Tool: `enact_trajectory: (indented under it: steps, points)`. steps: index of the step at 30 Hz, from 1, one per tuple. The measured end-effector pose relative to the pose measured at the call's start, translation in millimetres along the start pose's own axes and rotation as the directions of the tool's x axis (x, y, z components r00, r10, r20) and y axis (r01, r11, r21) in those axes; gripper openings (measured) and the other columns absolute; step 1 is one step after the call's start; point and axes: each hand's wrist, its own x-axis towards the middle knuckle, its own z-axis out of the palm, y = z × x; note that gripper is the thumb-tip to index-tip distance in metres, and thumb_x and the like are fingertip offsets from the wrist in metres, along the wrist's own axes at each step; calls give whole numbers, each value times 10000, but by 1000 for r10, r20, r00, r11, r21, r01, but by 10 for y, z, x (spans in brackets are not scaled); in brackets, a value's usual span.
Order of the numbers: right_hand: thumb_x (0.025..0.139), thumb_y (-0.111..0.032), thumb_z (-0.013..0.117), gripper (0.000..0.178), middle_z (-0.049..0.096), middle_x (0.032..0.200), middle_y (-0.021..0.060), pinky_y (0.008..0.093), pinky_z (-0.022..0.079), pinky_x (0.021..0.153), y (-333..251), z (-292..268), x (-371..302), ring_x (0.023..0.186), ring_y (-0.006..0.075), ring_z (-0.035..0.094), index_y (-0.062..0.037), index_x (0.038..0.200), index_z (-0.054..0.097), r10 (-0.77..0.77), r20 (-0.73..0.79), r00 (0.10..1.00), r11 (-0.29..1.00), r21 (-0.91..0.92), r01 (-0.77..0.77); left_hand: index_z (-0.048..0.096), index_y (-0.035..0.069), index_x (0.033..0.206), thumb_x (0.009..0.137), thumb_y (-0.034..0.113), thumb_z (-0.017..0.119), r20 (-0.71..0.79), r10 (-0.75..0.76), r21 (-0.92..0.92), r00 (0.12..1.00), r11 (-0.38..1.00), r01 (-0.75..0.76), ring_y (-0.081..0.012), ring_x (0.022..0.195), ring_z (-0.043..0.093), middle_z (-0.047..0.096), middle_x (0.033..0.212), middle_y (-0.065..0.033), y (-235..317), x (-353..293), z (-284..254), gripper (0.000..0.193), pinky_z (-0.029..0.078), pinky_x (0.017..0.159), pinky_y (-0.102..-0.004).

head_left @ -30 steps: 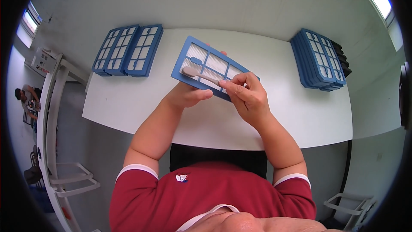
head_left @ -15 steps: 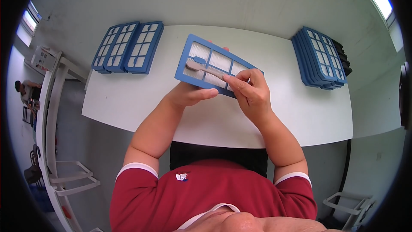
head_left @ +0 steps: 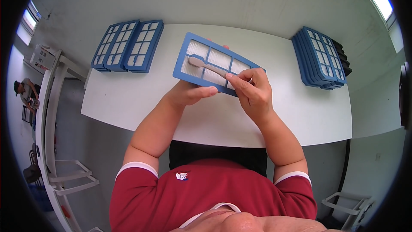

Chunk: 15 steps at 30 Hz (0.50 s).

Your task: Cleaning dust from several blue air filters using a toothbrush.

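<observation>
You have the blue-framed filter (head_left: 219, 59) raised over the near-middle part of the worktop (head_left: 206, 120), tilted, its white pleated face turned up. Your left hand (head_left: 191, 94) grips it from beneath: thumb at the near edge, fingertips showing past the far edge, the remaining fingers hidden. That hold appears chosen to support the panel while leaving most of its face uncovered.

Your right hand (head_left: 254, 92) pinches the slim grey-brown tool (head_left: 211, 67) between thumb and fingers near its right end. The tool lies along the filter face, its broad end over the left cells; the grip presumably keeps that end free and steerable. Bristles, if any, cannot be made out.

Similar blue filters (head_left: 126, 46) stand grouped at the far left, and a second blue stack (head_left: 319, 58) at the far right, beside black items (head_left: 342, 56). Both sit well apart from your hands, probably to leave the middle free for handling.
</observation>
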Motion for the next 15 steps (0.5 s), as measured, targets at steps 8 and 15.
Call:
enact_trajectory:
  steps: [8,15]
  points:
    - [711,18,704,298,529,731,42,269,448,496,2,-84,-2,620,160,532,-133,968,703,43,131,991,979,191,-68,281,210,1399,611,137,691,-26,43,15,999,999,-42,-327,1316,333,351,1401,-150,47,9,-32,891,334,1053,-478]
    - [720,24,696,288,521,713,43,271,440,495,49,-109,22,615,158,528,-132,962,707,48,141,989,967,241,-82,280,227,1402,622,112,671,-73,17,29,997,999,-15,-340,1326,311,331,1415,-155,95,-29,-114,880,348,1044,-486]
